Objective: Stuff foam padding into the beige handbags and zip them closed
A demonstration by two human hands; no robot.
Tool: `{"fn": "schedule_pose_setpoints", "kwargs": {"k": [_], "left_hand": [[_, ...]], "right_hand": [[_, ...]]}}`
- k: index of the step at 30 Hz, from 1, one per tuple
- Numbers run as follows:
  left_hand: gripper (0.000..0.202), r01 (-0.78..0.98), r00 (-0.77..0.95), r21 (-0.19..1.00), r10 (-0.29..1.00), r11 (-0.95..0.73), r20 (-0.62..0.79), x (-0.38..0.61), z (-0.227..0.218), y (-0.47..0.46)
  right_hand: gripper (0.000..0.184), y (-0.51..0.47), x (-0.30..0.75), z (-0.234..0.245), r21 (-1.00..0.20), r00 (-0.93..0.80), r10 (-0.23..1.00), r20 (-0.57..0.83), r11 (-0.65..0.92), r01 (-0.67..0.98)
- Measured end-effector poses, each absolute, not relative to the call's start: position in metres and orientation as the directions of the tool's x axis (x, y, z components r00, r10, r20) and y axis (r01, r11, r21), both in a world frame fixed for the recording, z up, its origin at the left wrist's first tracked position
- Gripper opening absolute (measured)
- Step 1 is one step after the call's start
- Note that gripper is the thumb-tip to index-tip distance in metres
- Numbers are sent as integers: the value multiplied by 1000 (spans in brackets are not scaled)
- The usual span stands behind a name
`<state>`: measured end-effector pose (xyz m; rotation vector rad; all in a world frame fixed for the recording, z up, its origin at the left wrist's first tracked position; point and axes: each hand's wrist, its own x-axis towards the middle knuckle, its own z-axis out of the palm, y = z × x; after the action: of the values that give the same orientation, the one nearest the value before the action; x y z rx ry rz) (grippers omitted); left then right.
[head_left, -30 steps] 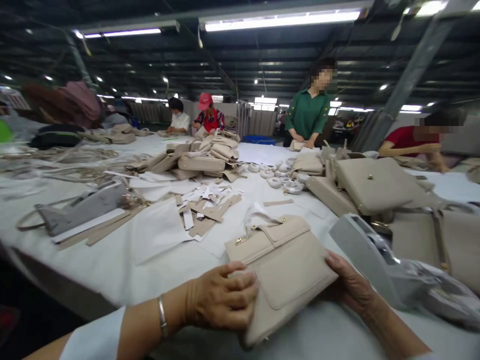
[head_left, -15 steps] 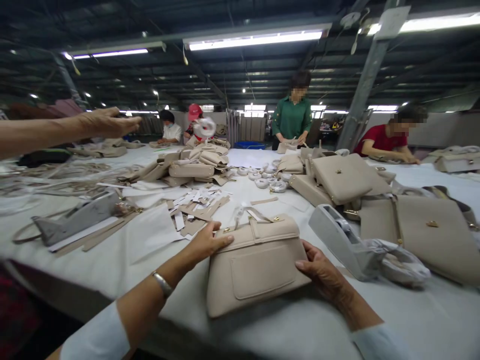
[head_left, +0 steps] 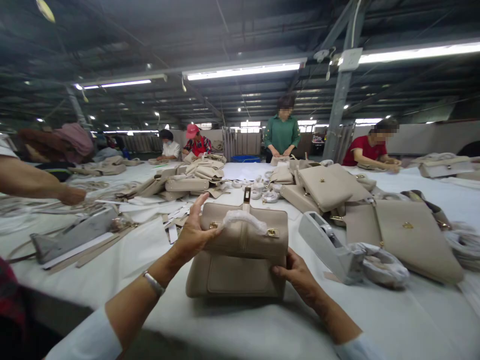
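A beige handbag (head_left: 240,275) stands on the white-covered table in front of me, its back pocket facing me. Its flap is lifted, showing gold fittings and a top handle (head_left: 245,220) wrapped in clear film. My left hand (head_left: 193,235) grips the flap's left end, thumb by the left handle fitting. At the bag's right side, my right hand (head_left: 294,275) is closed on the edge, thumb in front and the other fingers partly hidden behind.
A grey tape dispenser (head_left: 330,250) stands right of the bag, beside film-wrapped handles (head_left: 386,267). Beige bags (head_left: 416,240) pile up at right and mid-table. Another dispenser (head_left: 75,235) and strips lie left. A co-worker's arm (head_left: 37,182) reaches in; several people work across the table.
The bag's top has tipped up and its flap has lifted, bringing the wrapped handle into sight. My left hand has risen with it. The co-worker's arm at left has dropped.
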<state>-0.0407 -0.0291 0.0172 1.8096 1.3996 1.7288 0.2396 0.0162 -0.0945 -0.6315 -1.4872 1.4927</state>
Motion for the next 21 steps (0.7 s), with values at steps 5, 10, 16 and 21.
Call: {"fn": "schedule_pose_setpoints", "kwargs": {"k": [5,10,16,21], "left_hand": [[83,10,-203,923,903,-384,378,-51,3,-52],[11,387,75,648,722,-656,688,-52,-7,-84],[42,692,462,88,534,-716,708,-58,-61,-120],[56,827,513,-148,619,-543,595,-71,-87,-135]], "right_hand": [[48,16,232,-96,-928,-413,832,370,313,-202],[28,23,226,-102,-914,-255,879,402,399,-68],[34,16,236,-90,-969,-415,898,145,44,-244],[39,7,237,-74,-961,-498,858,126,-20,-277]]}}
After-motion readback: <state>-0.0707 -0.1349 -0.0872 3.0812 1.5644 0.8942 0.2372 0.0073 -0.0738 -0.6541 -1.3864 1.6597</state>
